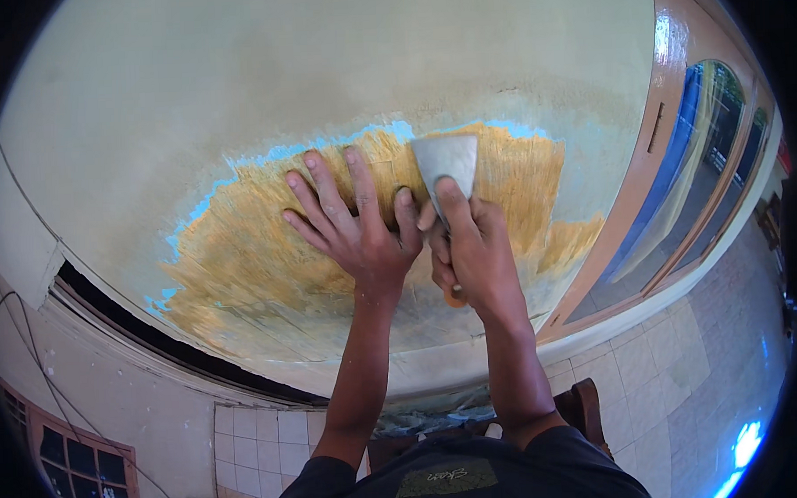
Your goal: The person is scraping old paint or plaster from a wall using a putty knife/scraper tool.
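Note:
A pale painted wall (392, 56) fills the upper view, with a large yellow-brown bare patch (266, 227) scraped into it. Ragged light-blue paint (294, 151) lines the patch's upper and left edge. My left hand (362, 219) lies on the patch with its fingers spread and holds nothing. Just right of it, my right hand (473, 246) is closed round a paint scraper (448, 159), thumb pressed along the tool. Its wide grey metal blade points up against the patch's upper edge. The orange end of the handle shows below my fingers; the rest is hidden.
To the right is a wooden-framed glass panel (668, 178) with blue and yellowish cloth behind it. A dark gap (156, 336) runs along the lower left, near a hanging cable (38, 349). Pale floor tiles (635, 364) extend at lower right. Dark wooden furniture (588, 409) stands beside me.

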`<state>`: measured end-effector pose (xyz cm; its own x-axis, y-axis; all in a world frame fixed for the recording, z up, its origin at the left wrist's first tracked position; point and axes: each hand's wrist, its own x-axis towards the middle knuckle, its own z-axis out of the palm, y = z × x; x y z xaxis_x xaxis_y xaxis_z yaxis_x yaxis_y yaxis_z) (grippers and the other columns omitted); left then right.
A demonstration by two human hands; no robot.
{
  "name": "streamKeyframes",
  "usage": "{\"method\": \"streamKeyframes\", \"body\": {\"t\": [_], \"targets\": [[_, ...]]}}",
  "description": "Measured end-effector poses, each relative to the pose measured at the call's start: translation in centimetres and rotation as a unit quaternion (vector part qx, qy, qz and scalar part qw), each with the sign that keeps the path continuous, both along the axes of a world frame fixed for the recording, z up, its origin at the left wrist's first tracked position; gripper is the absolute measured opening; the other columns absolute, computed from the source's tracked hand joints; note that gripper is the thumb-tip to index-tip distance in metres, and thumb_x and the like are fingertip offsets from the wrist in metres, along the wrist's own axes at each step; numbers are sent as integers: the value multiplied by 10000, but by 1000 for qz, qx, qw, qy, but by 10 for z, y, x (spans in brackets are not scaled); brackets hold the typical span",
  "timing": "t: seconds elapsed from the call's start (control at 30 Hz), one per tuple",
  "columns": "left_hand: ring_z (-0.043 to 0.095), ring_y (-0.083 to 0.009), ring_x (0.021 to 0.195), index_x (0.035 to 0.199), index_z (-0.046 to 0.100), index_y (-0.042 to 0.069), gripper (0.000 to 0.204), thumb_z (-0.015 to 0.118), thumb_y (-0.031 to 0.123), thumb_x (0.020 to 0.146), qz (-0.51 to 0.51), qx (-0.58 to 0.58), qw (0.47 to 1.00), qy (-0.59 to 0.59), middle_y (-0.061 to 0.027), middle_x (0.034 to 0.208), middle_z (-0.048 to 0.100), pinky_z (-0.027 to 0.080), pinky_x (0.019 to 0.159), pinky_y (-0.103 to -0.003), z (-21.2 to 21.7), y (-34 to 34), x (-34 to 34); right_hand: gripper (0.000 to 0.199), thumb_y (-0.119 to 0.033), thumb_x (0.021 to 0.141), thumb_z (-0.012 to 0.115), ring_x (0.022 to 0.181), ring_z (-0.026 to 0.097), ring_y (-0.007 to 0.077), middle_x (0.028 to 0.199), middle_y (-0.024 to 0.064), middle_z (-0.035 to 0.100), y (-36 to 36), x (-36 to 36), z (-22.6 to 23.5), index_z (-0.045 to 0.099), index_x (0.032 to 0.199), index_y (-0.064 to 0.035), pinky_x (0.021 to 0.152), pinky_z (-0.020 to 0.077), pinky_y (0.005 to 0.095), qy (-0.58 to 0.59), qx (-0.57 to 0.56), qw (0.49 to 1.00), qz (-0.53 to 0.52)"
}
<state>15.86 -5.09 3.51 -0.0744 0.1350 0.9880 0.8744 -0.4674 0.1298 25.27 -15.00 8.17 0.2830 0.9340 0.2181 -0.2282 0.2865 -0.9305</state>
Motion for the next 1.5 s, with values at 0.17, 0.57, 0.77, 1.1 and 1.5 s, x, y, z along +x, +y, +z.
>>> {"method": "streamKeyframes", "body": {"t": [0.17,0.57,0.77,1.1,1.5], "targets": [[239,-483,1492,1454,541,95,612,400,507,1024,2,-6,1000,0,-247,1588,347,59,1193,-639,0,-1,1,497,-437,1071,466,350,372,76,512,-15,413,6,-3,13,558,807,-26,330,303,249,3,40,999,1],[242,-488,1490,1475,515,93,616,391,503,1032,3,-6,1000,-1,-256,1595,328,59,1192,-639,0,-6,11,501,-367,1087,460,344,426,97,482,23,455,3,8,6,560,766,5,329,317,273,2,54,998,-9],[239,-483,1492,1487,499,96,623,393,510,1035,-7,-6,1000,4,-253,1598,323,53,1191,-638,-2,-7,15,503,-373,1084,467,347,434,96,483,26,458,0,13,4,567,766,4,331,324,275,2,11,1000,-16],[231,-479,1497,1486,502,96,617,405,503,1033,-13,-5,1000,-1,-244,1600,325,42,1197,-630,1,-10,9,511,-403,1080,469,356,421,99,497,29,459,0,6,16,567,788,5,338,312,276,24,58,998,10],[238,-480,1494,1468,526,92,610,408,496,1027,-19,-8,1000,-9,-245,1595,334,46,1197,-632,2,-9,1,515,-453,1067,472,353,377,82,501,-11,391,-2,0,6,543,791,-24,342,301,259,-16,31,999,-26]]}}
